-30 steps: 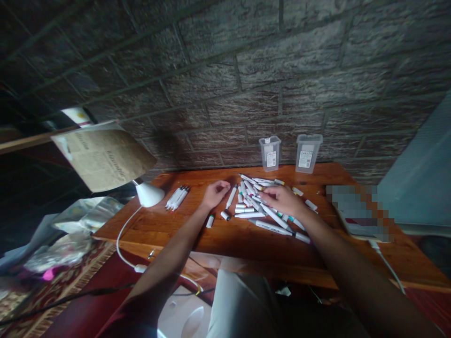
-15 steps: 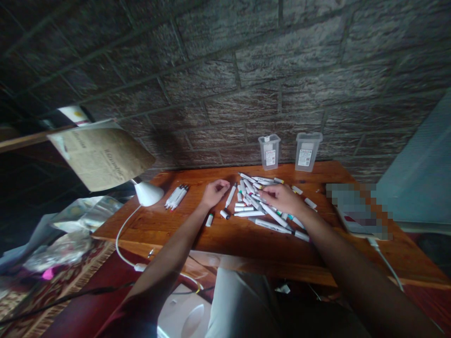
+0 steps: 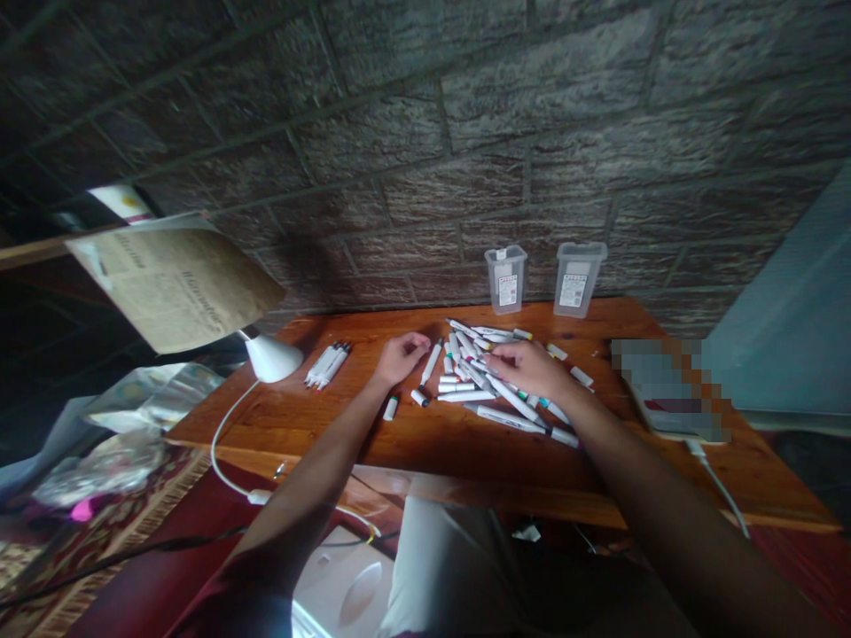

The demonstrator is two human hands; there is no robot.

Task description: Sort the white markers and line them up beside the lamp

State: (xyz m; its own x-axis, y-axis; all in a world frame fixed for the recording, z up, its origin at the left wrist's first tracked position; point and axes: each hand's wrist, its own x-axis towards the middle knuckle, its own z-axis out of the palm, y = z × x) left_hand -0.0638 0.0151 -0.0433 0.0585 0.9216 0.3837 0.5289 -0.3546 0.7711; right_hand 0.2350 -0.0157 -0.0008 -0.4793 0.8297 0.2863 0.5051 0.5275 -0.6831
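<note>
A loose pile of white markers (image 3: 511, 416) with coloured ends lies on the wooden desk. My right hand (image 3: 528, 368) is over the pile, its fingers pinched on a marker that they partly hide. To the left of the pile, my left hand (image 3: 399, 356) rests near the desk top, loosely curved, with nothing visible in it. A single marker (image 3: 432, 360) lies just right of its fingertips. Nearby are a dark-ended marker cap (image 3: 419, 398) and a green-ended cap (image 3: 391, 408). A neat bundle of markers (image 3: 328, 365) lies farther left.
Two clear plastic containers (image 3: 507, 288) with labels stand at the back against the brick wall (image 3: 465, 195). A white-based lamp (image 3: 276, 359) with a paper shade stands at the left. At the right lies a blurred-out flat device (image 3: 671, 390) with a white cable (image 3: 722, 487).
The view has shifted slightly, so the desk sits a little higher and further left. Both hands stay almost where they were, with the right hand still at the pile.
</note>
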